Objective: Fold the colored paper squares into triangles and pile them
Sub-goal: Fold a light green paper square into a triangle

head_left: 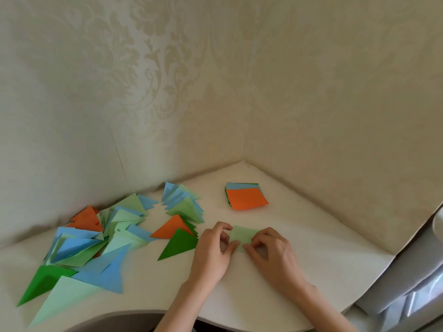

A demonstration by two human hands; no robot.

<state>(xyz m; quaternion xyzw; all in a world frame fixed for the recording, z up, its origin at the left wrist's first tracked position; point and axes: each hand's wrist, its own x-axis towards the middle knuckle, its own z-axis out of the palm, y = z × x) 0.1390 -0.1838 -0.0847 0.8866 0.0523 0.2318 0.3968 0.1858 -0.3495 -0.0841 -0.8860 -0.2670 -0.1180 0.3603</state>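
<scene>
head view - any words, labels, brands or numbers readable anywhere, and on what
None: no text can be read in this view.
The paper squares, folded triangles and the light green sheet held by the left hand and right hand are plain.
The wallpaper bears only an ornament.

I see a white worktop [299, 248] tucked into a corner of damask-patterned wallpaper [148, 75] (cream, slightly shiny).
</scene>
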